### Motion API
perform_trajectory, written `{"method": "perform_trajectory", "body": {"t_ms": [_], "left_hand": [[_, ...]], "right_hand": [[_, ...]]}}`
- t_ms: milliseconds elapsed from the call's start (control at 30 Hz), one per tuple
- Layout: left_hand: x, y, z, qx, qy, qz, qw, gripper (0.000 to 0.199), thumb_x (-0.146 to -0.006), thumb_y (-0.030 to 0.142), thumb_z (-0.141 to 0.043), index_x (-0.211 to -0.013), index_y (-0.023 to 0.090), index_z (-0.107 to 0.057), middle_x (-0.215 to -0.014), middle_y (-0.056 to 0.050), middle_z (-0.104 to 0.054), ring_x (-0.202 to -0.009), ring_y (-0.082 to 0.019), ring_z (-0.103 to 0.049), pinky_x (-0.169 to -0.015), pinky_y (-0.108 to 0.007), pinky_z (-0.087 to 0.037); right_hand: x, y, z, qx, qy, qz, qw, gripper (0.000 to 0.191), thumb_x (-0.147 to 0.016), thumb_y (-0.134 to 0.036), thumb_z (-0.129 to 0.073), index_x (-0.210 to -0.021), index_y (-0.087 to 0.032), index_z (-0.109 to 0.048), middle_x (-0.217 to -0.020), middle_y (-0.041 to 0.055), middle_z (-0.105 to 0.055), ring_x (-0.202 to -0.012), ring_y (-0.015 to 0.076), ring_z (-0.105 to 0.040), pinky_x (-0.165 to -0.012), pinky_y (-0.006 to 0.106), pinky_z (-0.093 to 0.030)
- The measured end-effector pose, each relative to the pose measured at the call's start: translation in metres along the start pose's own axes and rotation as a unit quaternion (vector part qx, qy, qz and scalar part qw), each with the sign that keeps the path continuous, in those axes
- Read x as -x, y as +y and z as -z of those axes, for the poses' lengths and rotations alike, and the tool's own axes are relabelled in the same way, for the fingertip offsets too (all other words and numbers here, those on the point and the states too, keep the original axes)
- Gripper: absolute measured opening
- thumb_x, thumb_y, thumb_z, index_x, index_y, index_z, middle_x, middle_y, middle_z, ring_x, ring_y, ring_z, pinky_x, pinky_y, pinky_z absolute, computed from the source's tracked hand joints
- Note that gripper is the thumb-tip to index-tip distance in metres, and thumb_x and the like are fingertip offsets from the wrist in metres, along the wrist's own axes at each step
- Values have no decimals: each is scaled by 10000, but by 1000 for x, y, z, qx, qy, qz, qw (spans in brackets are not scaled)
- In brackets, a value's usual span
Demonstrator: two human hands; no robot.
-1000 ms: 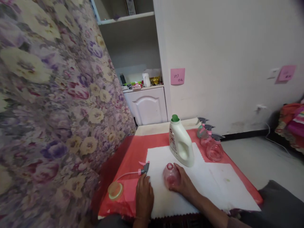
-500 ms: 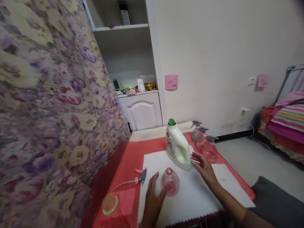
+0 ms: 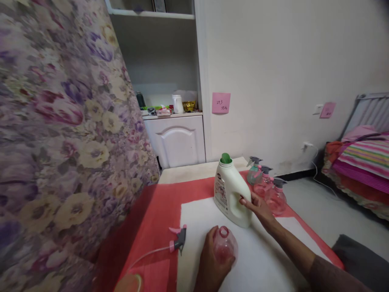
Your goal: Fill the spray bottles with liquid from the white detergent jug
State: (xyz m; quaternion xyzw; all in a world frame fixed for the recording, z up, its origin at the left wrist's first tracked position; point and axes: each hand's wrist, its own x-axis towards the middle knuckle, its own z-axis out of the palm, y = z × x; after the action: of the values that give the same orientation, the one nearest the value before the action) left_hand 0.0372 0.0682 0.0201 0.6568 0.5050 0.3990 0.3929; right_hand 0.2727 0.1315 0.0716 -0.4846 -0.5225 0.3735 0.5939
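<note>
Cupped around a pink see-through bottle (image 3: 226, 247), low in the middle of the frame, the left hand (image 3: 209, 263) keeps its uncapped mouth upward over the white cloth (image 3: 194, 215). Just right of centre, the right hand (image 3: 261, 211) reaches to the handle of a pale jug (image 3: 231, 186), its thumb by the opening; whether the grip has closed cannot be told. It looks like a moment of steadying one vessel while taking hold of the other. Lifting the jug would call for fingers wrapped well round the handle, with its open neck level.

At lower left, a grey-and-pink spray head (image 3: 180, 238) lies with its tube (image 3: 148, 254) across the red cover (image 3: 154, 211), near a round orange object (image 3: 129, 284) cut by the frame edge. Three spray bottles (image 3: 276, 202) line the table's right side.

Around it, a floral curtain (image 3: 69, 138) fills the left, a white cabinet (image 3: 178, 142) stands upper centre, a pink note (image 3: 221, 103) marks the wall, and striped bedding (image 3: 367, 156) sits far right.
</note>
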Motion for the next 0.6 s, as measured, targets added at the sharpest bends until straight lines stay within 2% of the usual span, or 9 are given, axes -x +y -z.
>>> {"method": "perform_trajectory", "body": {"t_ms": [133, 300, 433, 600], "left_hand": [[-2, -3, 2, -2, 21, 0, 1000, 761, -621, 140, -618, -1344, 124, -379, -1390, -170, -508, -1307, -289, -466, -1122, -402, -342], [0, -5, 2, 8, 21, 4, 1000, 780, -614, 124, -618, -1357, 142, -383, -1427, -150, -475, -1346, -280, -425, -1136, -384, -321], [-1, -6, 1, 17, 16, -10, 1000, 780, -610, 123, -637, -1351, 150, -397, -1416, -140, -484, -1344, -276, -426, -1141, -368, -308], [-2, -10, 0, 36, 15, -24, 999, 781, -621, 115, -645, -1356, 158, -388, -1419, -139, -479, -1343, -276, -424, -1143, -388, -305]], "right_hand": [[-8, 0, -10, 14, 5, -12, 1000, 395, -659, -533, -760, -719, -166, -627, -609, -1, -641, -599, 177, -584, -582, 272, -430], [-4, -11, -15, 31, 26, -22, 999, 363, -666, -503, -744, -706, -178, -589, -508, -31, -575, -487, 145, -506, -506, 259, -369], [6, -36, -1, 41, 29, -28, 998, 334, -704, -487, -714, -688, -188, -566, -460, -43, -544, -450, 130, -478, -484, 251, -355], [26, -74, 31, 95, -28, -36, 994, 319, -732, -487, -711, -740, -202, -570, -445, -62, -546, -403, 117, -457, -448, 232, -335]]}}
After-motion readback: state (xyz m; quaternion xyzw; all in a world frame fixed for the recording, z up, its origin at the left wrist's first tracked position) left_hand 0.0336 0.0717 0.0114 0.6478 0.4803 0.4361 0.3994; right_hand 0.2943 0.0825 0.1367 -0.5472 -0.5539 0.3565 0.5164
